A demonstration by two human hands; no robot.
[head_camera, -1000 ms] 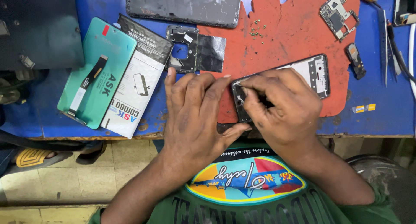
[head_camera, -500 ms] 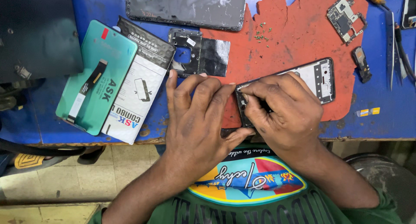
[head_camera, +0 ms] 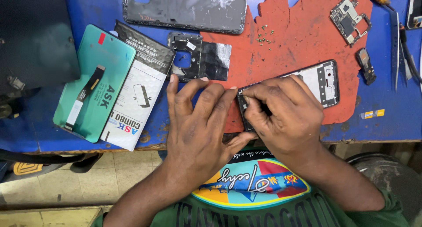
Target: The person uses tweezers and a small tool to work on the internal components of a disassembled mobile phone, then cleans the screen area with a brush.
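the left hand lies flat with fingers spread wide, its fingertips pressing on the near end of a black, rectangular phone frame with a pale inner panel, holding it down on the worktop. the right hand is curled narrow over the same end of the frame, thumb and forefinger pinched together at its edge; whether they grip some small part there is hidden by the fingers. the frame runs from under both hands out past the right hand, lying aslant on a torn red rubber mat that covers the blue worktop.

just beyond the left fingertips lies a black inner cover plate with a square hole and a silvery foil patch. left of the left hand sit a white and black flat carton and, touching it, a teal phone screen panel with a black ribbon cable on top. farther beyond the hands lies a dark glossy back cover. on the mat beyond the right hand is a scatter of tiny screws. well out past the right hand are a small grey-green circuit board, a small black module and metal tweezers.
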